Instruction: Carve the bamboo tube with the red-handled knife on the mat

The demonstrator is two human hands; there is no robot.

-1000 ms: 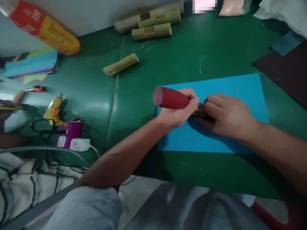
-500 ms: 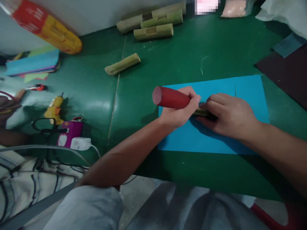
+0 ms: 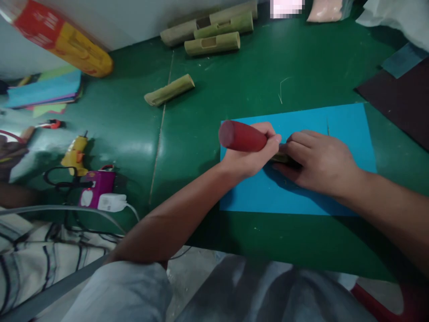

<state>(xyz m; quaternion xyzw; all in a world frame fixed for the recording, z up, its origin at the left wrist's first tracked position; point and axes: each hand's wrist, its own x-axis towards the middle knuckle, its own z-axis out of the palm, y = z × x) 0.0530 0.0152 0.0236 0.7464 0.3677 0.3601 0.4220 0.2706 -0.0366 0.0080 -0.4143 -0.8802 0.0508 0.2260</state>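
My left hand (image 3: 246,160) is closed round a tool with a thick red handle (image 3: 246,136). The handle's butt points left and up toward me, and the working end is hidden behind my fingers. My right hand (image 3: 323,156) grips a short piece of bamboo (image 3: 280,157) and presses it down over a blue sheet (image 3: 254,192). Most of the bamboo is covered by my fingers. Both hands almost meet, with the tool hand at the bamboo's left end.
Bamboo tubes with cut openings (image 3: 212,44) lie at the back, and another bamboo piece (image 3: 170,90) lies nearer. On the left are a yellow glue gun (image 3: 74,154), a purple power adapter (image 3: 100,185), cables, coloured paper (image 3: 43,89) and another person's hand (image 3: 11,152). Dark sheets (image 3: 398,98) lie right.
The red handle's butt has swung slightly to the right, and the handle looks steeper toward me. My right hand stays in place on the bamboo.
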